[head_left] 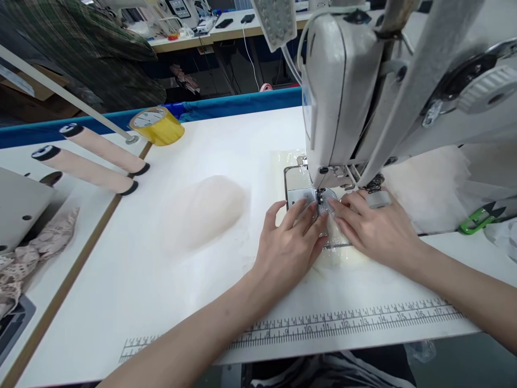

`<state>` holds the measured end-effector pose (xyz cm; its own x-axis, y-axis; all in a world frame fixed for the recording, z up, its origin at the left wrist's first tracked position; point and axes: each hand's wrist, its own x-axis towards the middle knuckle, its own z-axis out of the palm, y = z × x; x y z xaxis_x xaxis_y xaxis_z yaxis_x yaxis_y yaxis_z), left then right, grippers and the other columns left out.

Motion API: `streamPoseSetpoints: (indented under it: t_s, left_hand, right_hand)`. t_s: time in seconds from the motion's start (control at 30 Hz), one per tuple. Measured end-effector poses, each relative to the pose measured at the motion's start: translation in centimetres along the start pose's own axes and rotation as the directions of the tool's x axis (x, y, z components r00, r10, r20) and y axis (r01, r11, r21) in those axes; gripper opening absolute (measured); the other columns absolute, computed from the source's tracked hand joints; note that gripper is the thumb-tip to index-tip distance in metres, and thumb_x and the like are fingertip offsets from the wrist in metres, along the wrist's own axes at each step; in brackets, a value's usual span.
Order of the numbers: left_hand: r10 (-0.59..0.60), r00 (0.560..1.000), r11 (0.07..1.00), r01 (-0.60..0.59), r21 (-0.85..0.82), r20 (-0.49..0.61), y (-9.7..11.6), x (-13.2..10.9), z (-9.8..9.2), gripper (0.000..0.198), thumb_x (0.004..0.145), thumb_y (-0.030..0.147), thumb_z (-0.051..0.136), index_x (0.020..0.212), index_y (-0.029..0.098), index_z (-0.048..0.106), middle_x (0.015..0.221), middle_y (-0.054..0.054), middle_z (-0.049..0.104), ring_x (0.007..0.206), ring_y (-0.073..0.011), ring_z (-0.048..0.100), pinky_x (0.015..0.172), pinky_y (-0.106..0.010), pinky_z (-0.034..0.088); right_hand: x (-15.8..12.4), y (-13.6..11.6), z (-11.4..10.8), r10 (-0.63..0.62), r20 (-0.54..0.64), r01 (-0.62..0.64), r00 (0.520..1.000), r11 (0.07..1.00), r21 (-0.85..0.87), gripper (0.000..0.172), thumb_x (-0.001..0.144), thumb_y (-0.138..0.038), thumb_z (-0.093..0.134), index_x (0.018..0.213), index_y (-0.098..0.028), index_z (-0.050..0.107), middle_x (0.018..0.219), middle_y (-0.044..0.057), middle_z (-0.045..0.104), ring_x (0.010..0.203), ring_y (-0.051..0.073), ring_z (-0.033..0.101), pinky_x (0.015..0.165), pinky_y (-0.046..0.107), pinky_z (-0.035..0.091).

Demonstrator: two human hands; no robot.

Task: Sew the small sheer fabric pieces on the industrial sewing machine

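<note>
A sewing machine (343, 91) stands over the white table, its presser foot (320, 196) lowered near the metal plate (299, 195). My left hand (286, 242) lies palm down left of the foot, fingers apart and fingertips on the plate area. From the right, my right hand (375, 229) reaches in with bent fingers close together, their tips beside the foot. Whatever is under those fingertips is too small and hidden to make out. A pale sheer fabric piece (216, 207) rests on the table left of my left hand.
More sheer fabric (424, 183) and green thread snips (480, 218) lie at the right. Two thread cones (91, 170), yellow tape (159, 126) and lace (52, 237) are at the left. A printed ruler (307, 331) runs along the front edge. Another person's sleeve (105, 37) is behind.
</note>
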<state>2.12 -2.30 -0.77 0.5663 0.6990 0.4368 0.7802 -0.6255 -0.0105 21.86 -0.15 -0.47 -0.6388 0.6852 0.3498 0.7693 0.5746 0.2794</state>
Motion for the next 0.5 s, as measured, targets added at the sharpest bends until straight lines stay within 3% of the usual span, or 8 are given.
streamPoseSetpoints:
  t_s: [0.3, 0.5]
  left_hand:
    - [0.003, 1.0, 1.0, -0.003, 0.009, -0.016, 0.0, -0.07, 0.09, 0.03, 0.092, 0.029, 0.052, 0.12, 0.021, 0.061, 0.122, -0.007, 0.065, 0.121, -0.0231, 0.052, 0.103, -0.044, 0.032]
    - [-0.007, 1.0, 1.0, 0.007, -0.005, -0.012, -0.07, -0.09, 0.11, 0.03, 0.093, 0.029, 0.052, 0.12, 0.021, 0.061, 0.122, -0.008, 0.064, 0.12, -0.0231, 0.053, 0.102, -0.044, 0.033]
  right_hand:
    - [-0.04, 0.07, 0.12, 0.004, -0.01, -0.004, 1.0, 1.0, -0.023, 0.034, 0.097, -0.027, 0.039, 0.111, -0.013, 0.067, 0.095, 0.012, 0.069, 0.088, 0.023, 0.056, 0.078, 0.038, 0.032]
    - [-0.07, 0.59, -0.38, 0.083, -0.022, -0.083, 0.996, 0.997, 0.01, 0.033, 0.095, -0.029, 0.042, 0.112, -0.014, 0.066, 0.091, 0.01, 0.068, 0.084, 0.024, 0.056, 0.079, 0.038, 0.033]
